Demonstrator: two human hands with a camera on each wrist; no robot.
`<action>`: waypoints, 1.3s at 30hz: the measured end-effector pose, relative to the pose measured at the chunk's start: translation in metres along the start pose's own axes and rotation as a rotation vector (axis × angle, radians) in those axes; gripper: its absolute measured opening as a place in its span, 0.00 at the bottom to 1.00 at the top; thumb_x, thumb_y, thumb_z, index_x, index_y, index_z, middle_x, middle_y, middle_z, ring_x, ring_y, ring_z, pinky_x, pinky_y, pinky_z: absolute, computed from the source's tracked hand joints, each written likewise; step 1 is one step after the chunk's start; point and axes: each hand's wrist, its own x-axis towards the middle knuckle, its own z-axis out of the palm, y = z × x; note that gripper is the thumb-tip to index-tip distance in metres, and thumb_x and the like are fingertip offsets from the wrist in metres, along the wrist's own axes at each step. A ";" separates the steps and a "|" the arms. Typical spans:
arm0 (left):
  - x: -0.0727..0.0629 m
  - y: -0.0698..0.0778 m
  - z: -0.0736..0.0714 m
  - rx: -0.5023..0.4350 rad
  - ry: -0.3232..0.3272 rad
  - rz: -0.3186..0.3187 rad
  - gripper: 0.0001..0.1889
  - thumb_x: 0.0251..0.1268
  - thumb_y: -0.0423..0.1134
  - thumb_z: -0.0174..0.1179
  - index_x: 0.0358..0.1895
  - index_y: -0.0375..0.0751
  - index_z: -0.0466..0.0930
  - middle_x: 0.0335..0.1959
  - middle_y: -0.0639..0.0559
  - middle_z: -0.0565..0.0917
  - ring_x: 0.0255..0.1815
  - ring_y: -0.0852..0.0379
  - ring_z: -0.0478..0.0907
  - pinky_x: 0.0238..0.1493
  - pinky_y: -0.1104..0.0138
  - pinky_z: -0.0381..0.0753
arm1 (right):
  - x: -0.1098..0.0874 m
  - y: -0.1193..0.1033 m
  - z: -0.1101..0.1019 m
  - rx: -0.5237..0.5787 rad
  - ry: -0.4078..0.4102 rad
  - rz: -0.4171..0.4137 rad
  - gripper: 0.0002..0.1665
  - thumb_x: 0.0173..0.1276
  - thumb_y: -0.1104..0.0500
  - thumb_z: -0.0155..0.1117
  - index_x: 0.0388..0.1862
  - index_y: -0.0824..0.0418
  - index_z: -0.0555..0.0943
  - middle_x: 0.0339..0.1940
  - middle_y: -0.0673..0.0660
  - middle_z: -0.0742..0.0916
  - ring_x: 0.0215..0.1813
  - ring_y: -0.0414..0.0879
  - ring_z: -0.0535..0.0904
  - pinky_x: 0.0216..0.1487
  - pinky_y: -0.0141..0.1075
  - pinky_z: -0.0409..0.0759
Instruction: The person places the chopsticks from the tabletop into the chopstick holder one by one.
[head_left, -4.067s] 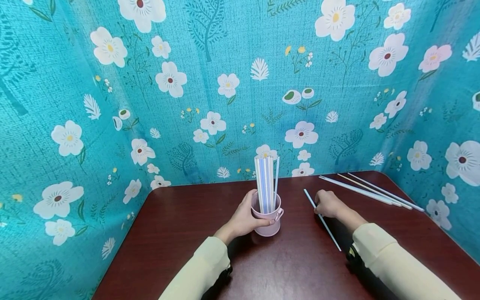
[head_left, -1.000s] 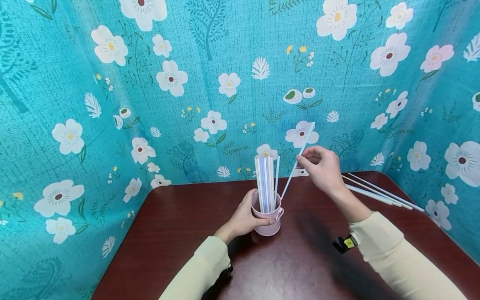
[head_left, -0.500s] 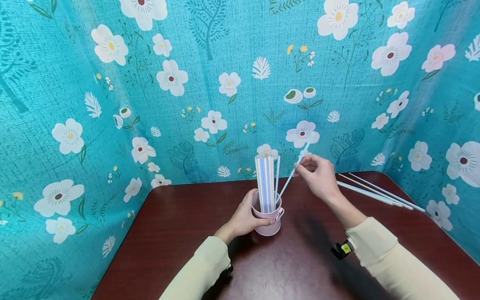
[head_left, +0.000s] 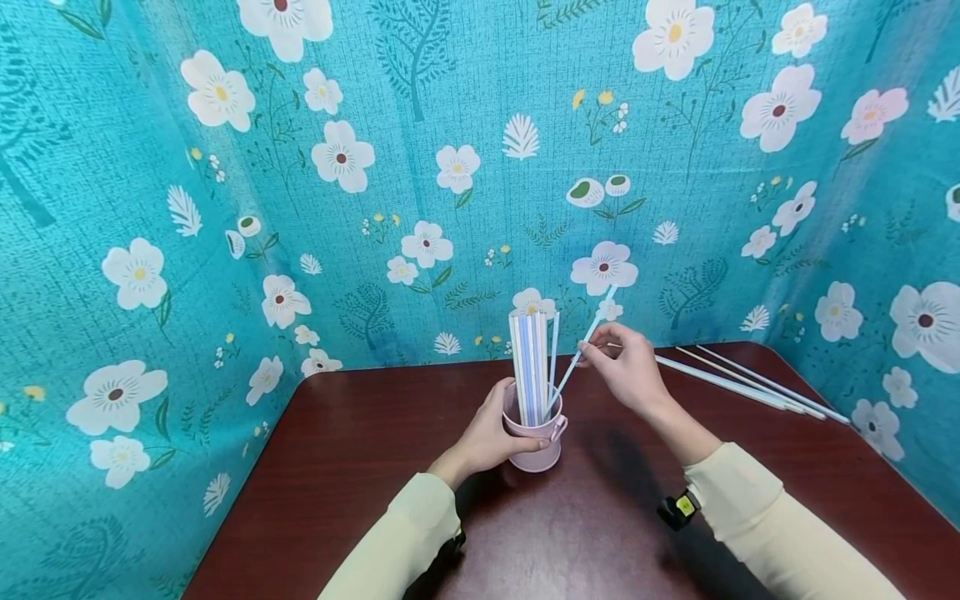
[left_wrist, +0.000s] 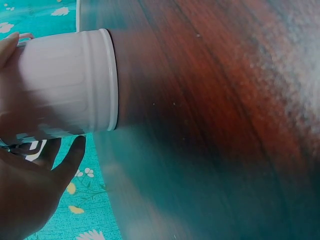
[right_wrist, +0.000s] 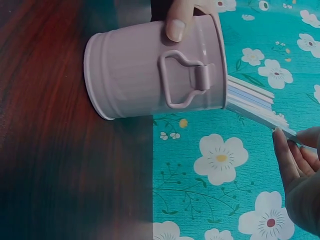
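Observation:
In the head view a small pink metal bucket (head_left: pixel 536 458) stands upright on the table, holding several upright straws (head_left: pixel 530 367) in blue, white and cream. My left hand (head_left: pixel 483 433) grips its left side, thumb across the front. My right hand (head_left: pixel 628 368) pinches a pale blue straw (head_left: pixel 568 375) between thumb and fingertips. That straw slants, its lower end inside the bucket's mouth beside the others. The right wrist view shows the bucket (right_wrist: pixel 135 70) with its side handle and my right fingers (right_wrist: pixel 285 155) on the straw. The straw's bottom tip is hidden.
Several more straws (head_left: pixel 720 383) lie loosely together on the dark red-brown table (head_left: pixel 360 450) at the far right. A teal floral cloth (head_left: pixel 465 108) hangs behind the table and along both sides.
My right hand picked a pale blue straw up off the table and brought it left to the bucket. Lately it has lowered, and the straw's end has entered the bucket. The left hand stays put.

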 end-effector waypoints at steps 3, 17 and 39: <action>0.000 0.000 0.000 0.001 -0.001 -0.003 0.53 0.47 0.47 0.83 0.76 0.50 0.57 0.67 0.53 0.71 0.66 0.57 0.73 0.69 0.56 0.70 | -0.002 0.002 0.003 0.006 -0.016 -0.001 0.06 0.72 0.64 0.68 0.39 0.67 0.80 0.34 0.63 0.89 0.34 0.56 0.90 0.34 0.31 0.83; 0.002 -0.003 0.000 0.003 -0.001 0.003 0.53 0.48 0.47 0.83 0.76 0.52 0.57 0.68 0.53 0.70 0.66 0.56 0.73 0.69 0.54 0.70 | -0.007 0.012 0.021 -0.139 -0.076 -0.033 0.04 0.69 0.63 0.71 0.37 0.63 0.83 0.30 0.56 0.88 0.31 0.45 0.85 0.34 0.31 0.80; 0.001 -0.003 0.000 0.003 -0.003 -0.003 0.53 0.49 0.47 0.82 0.76 0.52 0.57 0.68 0.52 0.70 0.67 0.56 0.72 0.69 0.54 0.70 | -0.010 0.014 0.031 -0.237 -0.200 0.026 0.05 0.67 0.62 0.72 0.38 0.61 0.84 0.33 0.54 0.88 0.35 0.46 0.83 0.40 0.42 0.80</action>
